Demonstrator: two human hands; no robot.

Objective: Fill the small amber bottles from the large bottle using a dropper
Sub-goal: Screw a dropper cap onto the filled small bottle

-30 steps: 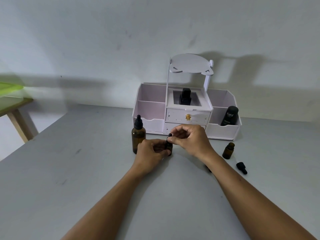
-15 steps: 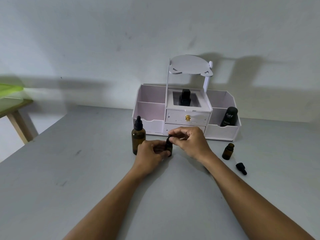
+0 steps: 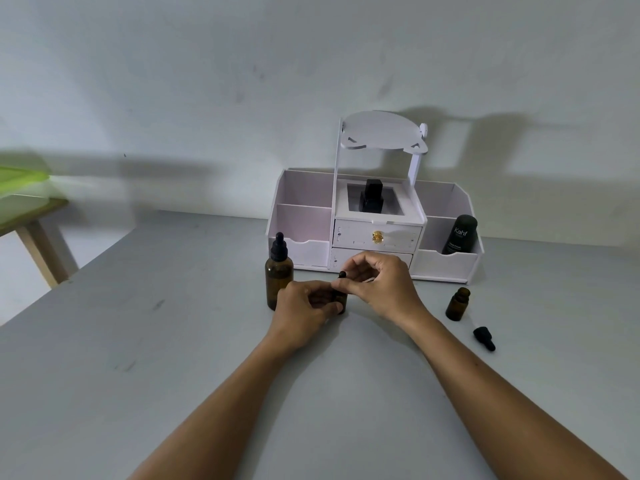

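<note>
Centrally on the grey worktop (image 3: 173, 341), a small amber bottle (image 3: 339, 298) is held upright, its base on the surface. The body of this bottle is enclosed by the left grip (image 3: 304, 304), with fingers and thumb curled round it, so that most of the glass is hidden. The black dropper cap (image 3: 342, 274) seated on the bottle's neck is pinched by the right grip (image 3: 381, 285) between thumb and forefinger; the remaining fingers are curled above it.

The large amber bottle (image 3: 278, 282) stands upright just beside the left grip, on its outer side, with its own black dropper fitted. A second small amber bottle (image 3: 458, 304) stands uncapped to the right of the right wrist, well apart from the held one. A loose black dropper (image 3: 484, 337) lies on its side near that bottle, on the side toward the camera.

A white desk organiser (image 3: 446, 265) is set behind the hands against the wall. A dark bottle marked "Kahf" (image 3: 460, 235) leans in its right compartment, and a black square-capped bottle (image 3: 371, 199) is placed in the central recess. At the far left, part of a wooden table (image 3: 38, 233) carrying a green item (image 3: 20, 178) is seen.
</note>
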